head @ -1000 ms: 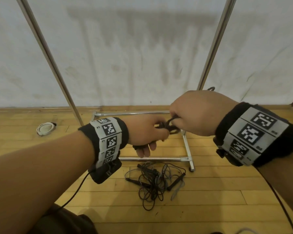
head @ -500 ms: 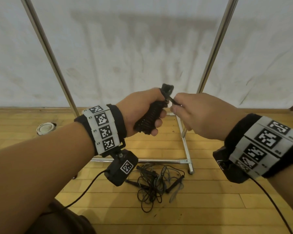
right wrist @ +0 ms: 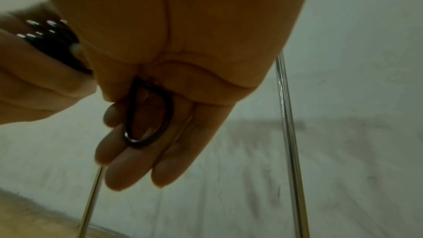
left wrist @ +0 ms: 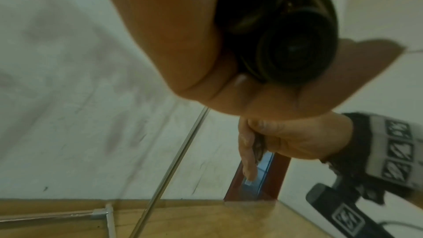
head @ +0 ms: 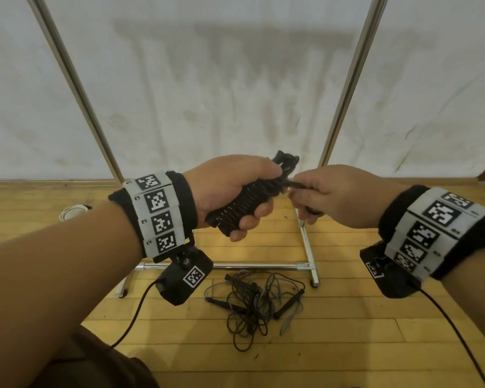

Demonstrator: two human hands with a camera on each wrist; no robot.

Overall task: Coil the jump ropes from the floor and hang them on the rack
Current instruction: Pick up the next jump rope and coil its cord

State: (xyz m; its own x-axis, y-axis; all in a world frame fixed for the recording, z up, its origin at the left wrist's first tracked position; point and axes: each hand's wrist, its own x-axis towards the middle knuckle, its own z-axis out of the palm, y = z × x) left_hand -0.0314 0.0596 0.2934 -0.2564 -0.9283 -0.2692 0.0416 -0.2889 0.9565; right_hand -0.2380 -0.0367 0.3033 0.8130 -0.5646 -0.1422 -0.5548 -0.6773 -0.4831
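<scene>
I see a black jump rope bundle (head: 245, 204), wound tight round its handles, up in the air in front of me. My left hand (head: 230, 191) holds it, with the fingers curled all the way round the bundle. The bundle is tilted, with its top end poking out above my thumb. In the left wrist view I see the round black end of the bundle (left wrist: 295, 50) tucked inside my fist.

My right hand (head: 339, 197) is just beside it and pinches a bit of the black rope that sticks out from the top of the bundle. In the right wrist view a small loop of black rope (right wrist: 148, 113) lies against my right fingers (right wrist: 128, 167).

Below my hands, more jump ropes (head: 256, 296) lie in a messy tangled pile on the wooden floor (head: 347, 345). I can see black handles and thin dark and grey cords all mixed up.

The pile sits just in front of the shiny metal rack (head: 308, 242). The rack's low bar runs across the floor, and two tall poles go up on the left and right.

A white coil (head: 73, 212) lies on the floor far off to the left, near the wall (head: 221, 79). I cannot tell what it is.
</scene>
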